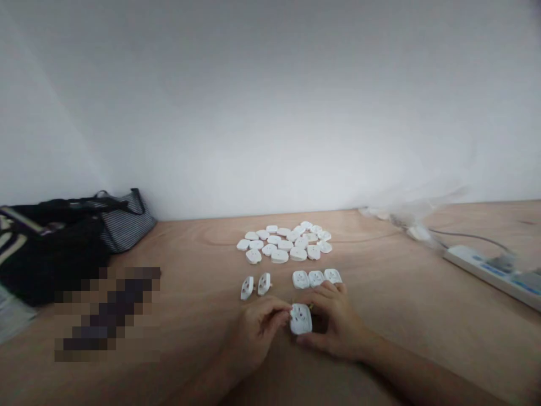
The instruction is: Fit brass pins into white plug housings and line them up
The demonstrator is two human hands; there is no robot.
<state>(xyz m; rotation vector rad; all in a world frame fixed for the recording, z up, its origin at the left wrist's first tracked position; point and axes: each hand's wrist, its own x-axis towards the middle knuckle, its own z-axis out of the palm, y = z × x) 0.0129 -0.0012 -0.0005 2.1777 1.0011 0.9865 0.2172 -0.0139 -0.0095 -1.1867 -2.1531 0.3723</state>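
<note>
Two hands pinch a white socket [301, 319] over the wooden table [190, 254], the left hand [253, 332] with fingers pressed together against one side, the right hand [333, 324] spread around the other, just below three sockets [316, 277].

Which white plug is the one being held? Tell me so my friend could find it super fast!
On the wooden table, look for the big heap of white plugs. Just in front sits a row of three. Closer still is the white socket plug between the left hand and right hand, the only one being held.
</note>
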